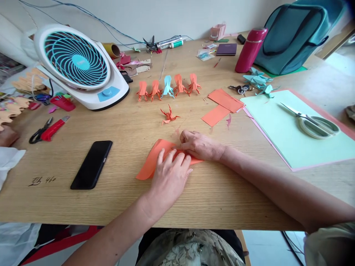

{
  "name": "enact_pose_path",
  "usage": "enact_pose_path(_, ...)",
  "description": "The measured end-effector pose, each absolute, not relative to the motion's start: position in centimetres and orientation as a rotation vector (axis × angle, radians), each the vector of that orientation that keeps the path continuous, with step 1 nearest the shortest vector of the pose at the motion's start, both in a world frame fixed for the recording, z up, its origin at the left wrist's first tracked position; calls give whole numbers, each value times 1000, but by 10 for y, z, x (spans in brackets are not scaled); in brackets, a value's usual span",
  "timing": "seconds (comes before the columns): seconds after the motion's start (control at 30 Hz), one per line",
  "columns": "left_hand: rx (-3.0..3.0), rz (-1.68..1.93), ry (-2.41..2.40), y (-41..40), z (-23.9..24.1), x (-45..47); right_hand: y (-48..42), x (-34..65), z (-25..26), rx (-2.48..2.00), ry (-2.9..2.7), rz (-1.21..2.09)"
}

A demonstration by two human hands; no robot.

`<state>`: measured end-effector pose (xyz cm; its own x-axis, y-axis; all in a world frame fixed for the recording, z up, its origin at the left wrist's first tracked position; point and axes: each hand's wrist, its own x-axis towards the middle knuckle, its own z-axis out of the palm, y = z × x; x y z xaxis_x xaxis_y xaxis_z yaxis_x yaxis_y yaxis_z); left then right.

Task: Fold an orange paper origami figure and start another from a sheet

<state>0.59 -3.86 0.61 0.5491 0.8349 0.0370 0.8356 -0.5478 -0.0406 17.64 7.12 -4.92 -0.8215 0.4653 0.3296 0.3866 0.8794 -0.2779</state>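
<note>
An orange sheet of paper (151, 162) lies partly folded on the wooden table (116, 207) in front of me. My left hand (169, 175) rests flat on it, fingers stretched out and pressing the paper down. My right hand (198, 145) lies at the sheet's far right edge with its fingers curled, pressing along the fold. A small folded orange figure (168, 115) stands just beyond the hands. Behind it, a row of several folded figures (168, 88), orange with one light blue, lines the table.
A black phone (91, 164) lies left of the sheet. A white and teal fan (79, 66) stands at back left, red-handled cutters (48, 130) near it. Loose orange sheets (223, 105), a green sheet (291, 133) with scissors (313, 122), a pink bottle (249, 50) and a teal bag (294, 35) sit right.
</note>
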Motion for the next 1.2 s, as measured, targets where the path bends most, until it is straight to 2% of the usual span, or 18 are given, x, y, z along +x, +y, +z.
enact_pose_path(0.13,-2870,67,-1130,-36,3,4,71,177,-48,-612,-2660,269)
enact_pose_path(0.3,-2879,127,-977,-20,-2,5,68,177,-44,-639,-2660,282)
enact_pose_path(1.2,-2823,142,-837,-47,18,-76,67,179,-45,-690,-2662,290)
